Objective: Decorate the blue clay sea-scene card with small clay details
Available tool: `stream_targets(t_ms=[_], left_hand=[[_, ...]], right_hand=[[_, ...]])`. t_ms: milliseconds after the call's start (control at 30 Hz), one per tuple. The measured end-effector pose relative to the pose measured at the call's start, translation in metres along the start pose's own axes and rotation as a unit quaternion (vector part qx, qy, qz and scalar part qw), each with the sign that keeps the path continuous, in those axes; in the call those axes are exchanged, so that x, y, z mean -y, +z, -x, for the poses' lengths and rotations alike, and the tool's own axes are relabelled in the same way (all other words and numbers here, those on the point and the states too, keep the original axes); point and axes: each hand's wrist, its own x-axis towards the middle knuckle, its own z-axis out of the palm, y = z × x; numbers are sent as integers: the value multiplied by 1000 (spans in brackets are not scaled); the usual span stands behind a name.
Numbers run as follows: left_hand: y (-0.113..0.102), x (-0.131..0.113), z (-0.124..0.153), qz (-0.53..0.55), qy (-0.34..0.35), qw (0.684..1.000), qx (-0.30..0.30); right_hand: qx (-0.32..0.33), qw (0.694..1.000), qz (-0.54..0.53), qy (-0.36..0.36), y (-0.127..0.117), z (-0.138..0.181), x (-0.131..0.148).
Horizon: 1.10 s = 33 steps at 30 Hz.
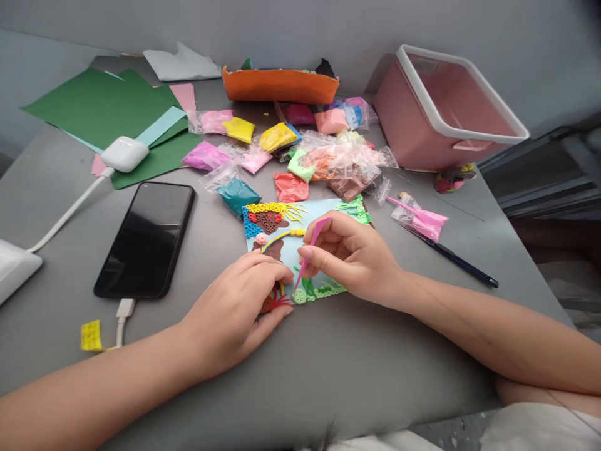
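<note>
A light-blue card [319, 210] decorated with coloured modelling clay lies on the table. Its clay shows yellow and blue rings, brown patches, red fronds and green leaves. My right hand [354, 257] pinches a pink plastic modelling tool [313, 241] between thumb and fingers. The tool slants down, its thin tip at or just above a pale green clay disc [299, 296] by the card's near edge; contact is unclear. My left hand [239, 297] rests over the card's near left corner, thumb apart from the fingers, covering part of the clay picture.
Bagged clay [323, 156] is heaped behind the card. A pink bin [408, 119] stands back right, near a pen [462, 263] and a bagged pink piece [428, 223]. At left are a phone [145, 241], a white earbud case [124, 154] and green paper [103, 103]. An orange container [280, 86] sits behind.
</note>
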Motion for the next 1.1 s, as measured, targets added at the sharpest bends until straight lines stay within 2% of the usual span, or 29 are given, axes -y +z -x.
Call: stream_targets(t_ms=[200, 367, 433, 533, 600, 733, 833, 900, 1100], left_hand=[[-1, 0, 1, -15, 4, 1000, 5], [-1, -2, 2, -28, 17, 999, 3], [-1, -2, 3, -31, 22, 999, -2], [0, -2, 3, -24, 28, 999, -15], [1, -2, 2, -18, 33, 999, -21], [1, -2, 1, -10, 35, 999, -15], [0, -3, 1, -6, 31, 999, -11], [1, -3, 2, -7, 29, 1000, -7], [1, -4, 2, -14, 48, 999, -10]], right_hand=[[2, 999, 36, -35, 2, 3, 0], [0, 990, 71, -125, 0, 5, 0], [13, 973, 109, -202, -2, 6, -1], [35, 929, 163, -330, -7, 9, -5], [47, 906, 182, -379, -11, 11, -7], [113, 871, 227, -422, -15, 14, -6], [160, 823, 267, -475, -16, 13, -5], [175, 802, 285, -496, -17, 13, -5], [158, 797, 296, -502, -17, 13, -7]])
